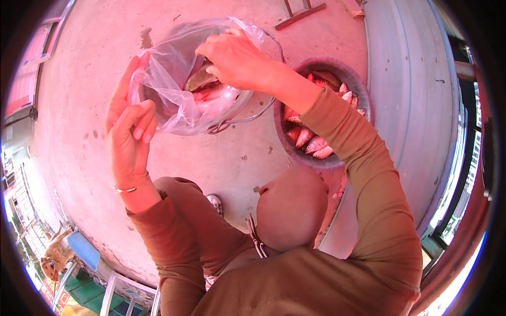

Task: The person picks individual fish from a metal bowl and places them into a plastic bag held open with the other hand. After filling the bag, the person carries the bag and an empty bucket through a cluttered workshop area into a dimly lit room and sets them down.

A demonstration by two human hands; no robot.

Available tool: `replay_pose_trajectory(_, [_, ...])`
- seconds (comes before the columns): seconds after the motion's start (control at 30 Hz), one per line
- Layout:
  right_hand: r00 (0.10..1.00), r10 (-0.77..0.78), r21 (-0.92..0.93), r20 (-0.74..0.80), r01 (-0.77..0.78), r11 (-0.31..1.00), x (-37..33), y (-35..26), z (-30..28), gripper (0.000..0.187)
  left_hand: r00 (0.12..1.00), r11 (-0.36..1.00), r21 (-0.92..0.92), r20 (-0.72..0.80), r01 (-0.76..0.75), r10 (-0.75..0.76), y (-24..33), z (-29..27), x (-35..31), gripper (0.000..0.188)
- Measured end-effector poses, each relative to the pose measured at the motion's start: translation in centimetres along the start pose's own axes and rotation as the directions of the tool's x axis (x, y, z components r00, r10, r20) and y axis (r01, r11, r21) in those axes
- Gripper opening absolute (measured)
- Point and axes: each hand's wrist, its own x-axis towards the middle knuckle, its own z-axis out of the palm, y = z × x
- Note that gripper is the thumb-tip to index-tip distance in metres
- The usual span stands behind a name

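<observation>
A clear plastic bag [182,108] stands with its mouth spread, seemingly inside a round container with a wire handle [247,120]. Several fish [202,79] lie in the bag. At the bag's left rim is my left hand [129,126], its index finger stretched along the plastic and the other fingers curled; the exact grip is partly hidden. My right hand [232,58] reaches over the bag's far right side, fingers bent and closed on its rim. Under my right forearm sits a round tub [281,124] holding several silvery fish [316,145].
A long pale metal panel [408,105] runs along the right side. At the top stands a dark metal foot of some frame [300,16]. A brown dog [55,255] is at the lower left by a blue board [84,250]. My knees [292,210] are close below the containers.
</observation>
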Motion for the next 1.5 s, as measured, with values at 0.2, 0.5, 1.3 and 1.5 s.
replay_pose_trajectory(0.2, [0.982, 0.147, 0.011, -0.118, -0.146, 0.989, -3.3, 2.7, -7.9, 0.022, 0.999, 0.999, -0.003, 0.026, 0.041, -0.041, -0.6, -2.1, 0.1, 0.066])
replay_pose_trajectory(0.5, [0.59, 0.805, -0.123, -0.053, -0.804, 0.581, -20.4, 11.7, -13.7, 0.021, 0.997, 0.999, 0.018, 0.059, 0.046, -0.047, -0.9, -2.2, 0.9, 0.069])
replay_pose_trajectory(1.3, [0.872, 0.486, -0.473, 0.058, -0.405, 0.782, -29.9, 17.6, -2.6, 0.023, 0.999, 0.976, 0.212, 0.002, -0.047, 0.048, -1.2, 0.1, 1.2, 0.065])
replay_pose_trajectory(1.5, [0.802, 0.585, -0.551, 0.122, -0.436, 0.712, -28.0, 16.0, -0.1, 0.033, 0.998, 0.985, 0.171, -0.055, -0.029, 0.039, -1.3, 0.3, 0.6, 0.065])
